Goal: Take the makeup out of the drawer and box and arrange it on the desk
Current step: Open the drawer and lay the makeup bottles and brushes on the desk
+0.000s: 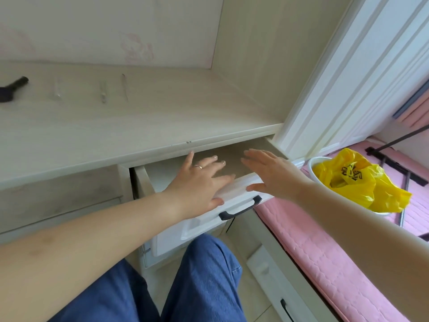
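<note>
White pull-out wooden drawer [209,219] half under pale desk [116,126]; back hidden; left hand [199,182], right hand [269,173] flat-fingered, holding nothing.

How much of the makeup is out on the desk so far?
Almost none that shows. Done: the drawer is pulled open. In hand: the left hand and right hand reach over it, holding nothing. Left: the visible drawer floor looks bare, the desk carries only a dark object, and no box shows.

Soft bright daylight, faint shadows under the desk [139,117] edge, wide-angle bending at edges, slight blur
</note>
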`<state>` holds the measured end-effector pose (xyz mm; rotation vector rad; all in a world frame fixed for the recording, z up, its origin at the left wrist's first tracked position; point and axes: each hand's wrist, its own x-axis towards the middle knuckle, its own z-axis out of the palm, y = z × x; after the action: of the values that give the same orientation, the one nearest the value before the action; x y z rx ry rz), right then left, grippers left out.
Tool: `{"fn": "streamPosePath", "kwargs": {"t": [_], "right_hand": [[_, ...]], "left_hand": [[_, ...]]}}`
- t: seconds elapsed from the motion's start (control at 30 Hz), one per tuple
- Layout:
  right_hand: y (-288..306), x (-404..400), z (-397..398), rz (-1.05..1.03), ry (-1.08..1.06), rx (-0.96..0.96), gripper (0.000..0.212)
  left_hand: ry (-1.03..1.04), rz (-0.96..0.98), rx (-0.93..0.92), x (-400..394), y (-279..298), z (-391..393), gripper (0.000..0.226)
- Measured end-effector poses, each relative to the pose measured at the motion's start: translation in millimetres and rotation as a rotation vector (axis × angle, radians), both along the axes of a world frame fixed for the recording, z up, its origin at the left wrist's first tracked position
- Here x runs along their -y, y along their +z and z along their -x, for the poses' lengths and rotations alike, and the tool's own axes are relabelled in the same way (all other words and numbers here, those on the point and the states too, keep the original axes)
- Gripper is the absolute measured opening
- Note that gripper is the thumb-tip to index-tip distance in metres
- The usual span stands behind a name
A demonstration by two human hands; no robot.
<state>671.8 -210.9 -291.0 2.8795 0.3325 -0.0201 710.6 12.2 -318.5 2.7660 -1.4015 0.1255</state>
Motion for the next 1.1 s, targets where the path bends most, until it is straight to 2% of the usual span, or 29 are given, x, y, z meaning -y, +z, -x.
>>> {"fn": "streamPosePath", "kwargs": {"t": [0.2,0.3,0.43,0.6,1.1], "right_hand": [[1,-10,-35,0.002,0.048,0.059,0.087],[2,-13,-53,0.019,0.05,0.066,0.093],[1,-14,-66,-0.013,0.037,0.048,0.096],[-12,-16,-65,-0.106,-0.02,0.112,0.089],[-57,-44,-87,-0.388,-0.177,0.494,0.064]], "left_hand": [[0.156,-0.045,0.177,-9,6,-32,0.096],[0.23,-0.079,0.171,-13,12,-46,0.11],[0.283,-0.093,0.105,-12,15,-56,0.116],[0.257,-0.123,0.119,-10,11,-59,0.109],[0.237,-0.068,0.275,-16,7,-76,0.06]]}}
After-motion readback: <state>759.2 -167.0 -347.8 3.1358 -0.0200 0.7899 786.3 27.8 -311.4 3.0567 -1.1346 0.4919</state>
